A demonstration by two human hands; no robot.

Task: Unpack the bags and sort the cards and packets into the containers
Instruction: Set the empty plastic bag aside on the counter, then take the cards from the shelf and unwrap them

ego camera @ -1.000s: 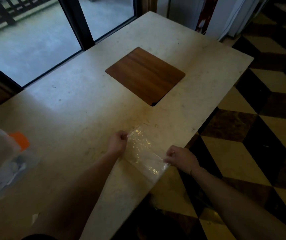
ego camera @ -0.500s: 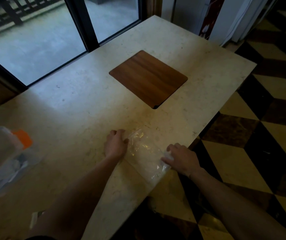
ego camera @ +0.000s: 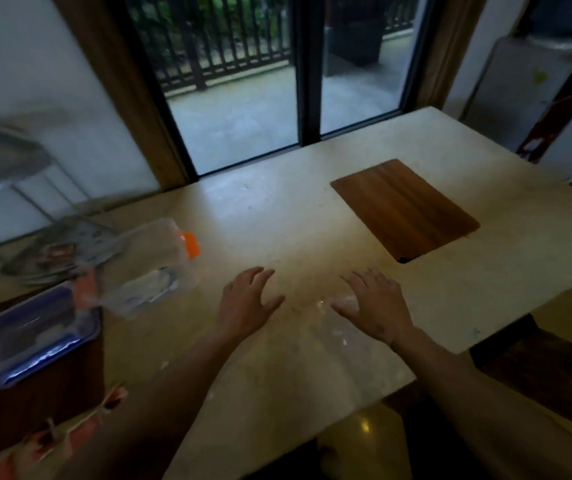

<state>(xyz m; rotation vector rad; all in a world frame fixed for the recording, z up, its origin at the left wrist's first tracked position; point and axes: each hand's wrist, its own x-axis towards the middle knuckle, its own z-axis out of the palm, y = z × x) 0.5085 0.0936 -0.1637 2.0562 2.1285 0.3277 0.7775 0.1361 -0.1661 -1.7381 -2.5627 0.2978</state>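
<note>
Bags appear unpacked in part: on the stone table, a blue-rimmed container and a clear container with an orange clip are seen at far left, contents blurred. One flattened clear bag is left near the right hand; the left hand is spread too, nothing gripped.

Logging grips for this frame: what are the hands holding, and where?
Nothing: left hand and right hand are spread open; the clear plastic bag lies flat.
</note>
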